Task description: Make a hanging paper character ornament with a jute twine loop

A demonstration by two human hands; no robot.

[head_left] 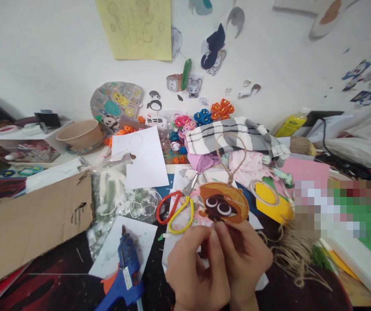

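An orange cartoon-character cutout with big white eyes is held up in front of me, tilted to one side. A twine loop rises from its top. My left hand and my right hand meet at its lower edge, fingers closed in a pinch. The fingertips press together there, and whatever small part lies between them is hidden. Just left of the cutout lie scissors with one red and one yellow handle, blades spread slightly. A blue glue gun rests on white paper to the lower left.
Cardboard covers the left side. Beside it lies a clear plastic bag with white cord. Tangled twine and a yellow roll of tape are at right. Checked cloth, crocheted flowers and a bowl stand along the wall.
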